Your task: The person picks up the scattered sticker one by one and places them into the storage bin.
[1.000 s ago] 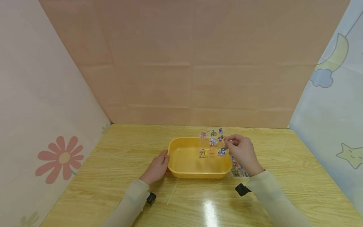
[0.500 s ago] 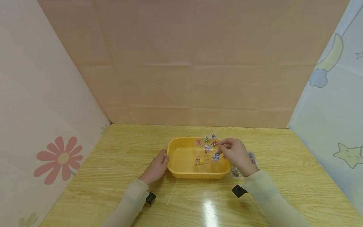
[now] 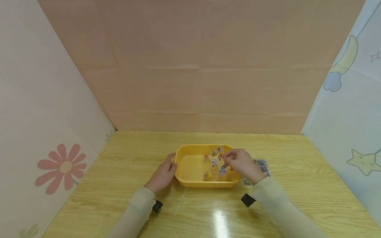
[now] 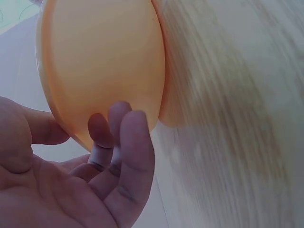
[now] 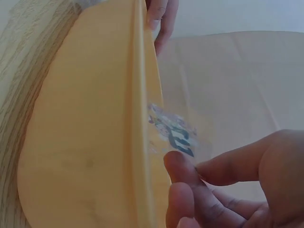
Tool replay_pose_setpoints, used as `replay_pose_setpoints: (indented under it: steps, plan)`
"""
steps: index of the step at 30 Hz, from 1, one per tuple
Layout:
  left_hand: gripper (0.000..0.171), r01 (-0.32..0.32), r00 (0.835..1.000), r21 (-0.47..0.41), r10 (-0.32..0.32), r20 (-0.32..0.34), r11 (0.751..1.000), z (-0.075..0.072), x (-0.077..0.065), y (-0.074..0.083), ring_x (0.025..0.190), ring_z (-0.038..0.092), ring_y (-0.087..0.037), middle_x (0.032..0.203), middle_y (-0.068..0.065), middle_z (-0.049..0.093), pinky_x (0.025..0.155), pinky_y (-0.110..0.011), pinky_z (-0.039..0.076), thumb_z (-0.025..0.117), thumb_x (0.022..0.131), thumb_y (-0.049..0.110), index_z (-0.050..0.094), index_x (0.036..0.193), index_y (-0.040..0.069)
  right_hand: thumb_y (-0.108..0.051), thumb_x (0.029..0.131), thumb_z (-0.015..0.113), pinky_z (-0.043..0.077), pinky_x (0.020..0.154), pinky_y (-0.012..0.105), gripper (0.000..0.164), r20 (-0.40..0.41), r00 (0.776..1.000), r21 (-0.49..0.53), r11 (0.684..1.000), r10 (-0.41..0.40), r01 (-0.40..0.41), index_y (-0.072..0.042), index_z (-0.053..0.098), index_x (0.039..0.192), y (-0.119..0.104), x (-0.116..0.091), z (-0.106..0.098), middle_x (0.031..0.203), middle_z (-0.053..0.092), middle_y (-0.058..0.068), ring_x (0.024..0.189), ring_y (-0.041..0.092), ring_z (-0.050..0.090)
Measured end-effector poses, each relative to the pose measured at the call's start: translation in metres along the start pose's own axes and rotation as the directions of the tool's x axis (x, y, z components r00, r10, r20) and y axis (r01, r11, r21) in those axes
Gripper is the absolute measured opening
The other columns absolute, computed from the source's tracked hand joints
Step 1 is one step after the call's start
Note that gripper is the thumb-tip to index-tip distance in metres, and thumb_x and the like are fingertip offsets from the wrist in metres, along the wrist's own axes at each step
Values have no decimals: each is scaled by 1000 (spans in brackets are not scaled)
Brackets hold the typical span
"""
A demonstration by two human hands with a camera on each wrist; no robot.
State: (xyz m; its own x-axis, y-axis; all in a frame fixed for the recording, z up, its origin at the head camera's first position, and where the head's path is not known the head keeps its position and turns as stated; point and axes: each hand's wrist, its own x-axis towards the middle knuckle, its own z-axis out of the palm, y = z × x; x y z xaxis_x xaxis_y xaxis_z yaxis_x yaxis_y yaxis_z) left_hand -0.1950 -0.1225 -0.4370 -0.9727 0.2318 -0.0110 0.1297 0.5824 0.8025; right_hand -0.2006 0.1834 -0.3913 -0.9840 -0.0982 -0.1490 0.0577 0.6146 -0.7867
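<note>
My left hand holds the left end of a yellow plastic basin; in the left wrist view its thumb lies at the rim and the other fingers bend up along the outer wall. Between thumb and forefinger, my right hand pinches the edge of a clear sticker sheet printed with small cartoon figures and letters. In the head view this sheet overlaps the right half of the basin. The right wrist view shows the pinched sheet beside the basin's rim.
Another colourful sticker sheet lies on the wooden table, partly hidden behind the right forearm and the basin. A thin pale strip lies in front of the basin. Panels stand at the back and both sides.
My right hand has moved left and slightly lower, bringing the sticker sheet from above the basin's far right rim to within its outline. The left hand has stayed at the basin's left end.
</note>
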Motion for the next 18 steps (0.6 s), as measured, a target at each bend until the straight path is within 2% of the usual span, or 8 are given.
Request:
replay_pose_setpoints:
  steps: [7, 11, 18]
  plan:
    - [49, -33, 999, 37, 34, -29, 999, 0, -1, 2, 70, 53, -15, 95, -13, 63, 63, -31, 46, 46, 106, 12, 33, 152, 2, -21, 98, 62, 50, 56, 33, 28, 19, 1000, -74, 997, -3, 5, 0, 68, 116, -1, 1, 4, 85, 72, 4, 68, 22, 65]
    - [49, -38, 999, 55, 40, -35, 998, 0, -1, 1, 69, 53, -15, 94, -12, 63, 62, -30, 47, 47, 106, 12, 34, 152, 3, -17, 97, 62, 50, 52, 32, 23, 14, 999, -107, 994, -31, 32, 1, 71, 107, -3, 2, 7, 80, 72, 4, 62, 21, 66]
    - [49, -47, 998, 76, 50, -43, 996, 0, -1, -1, 69, 53, -15, 95, -12, 64, 63, -31, 47, 48, 105, 13, 35, 151, 3, -11, 94, 63, 54, 62, 36, 14, -15, 997, -199, 978, -75, 70, -3, 74, 89, -4, 2, 13, 79, 69, 4, 64, 17, 62]
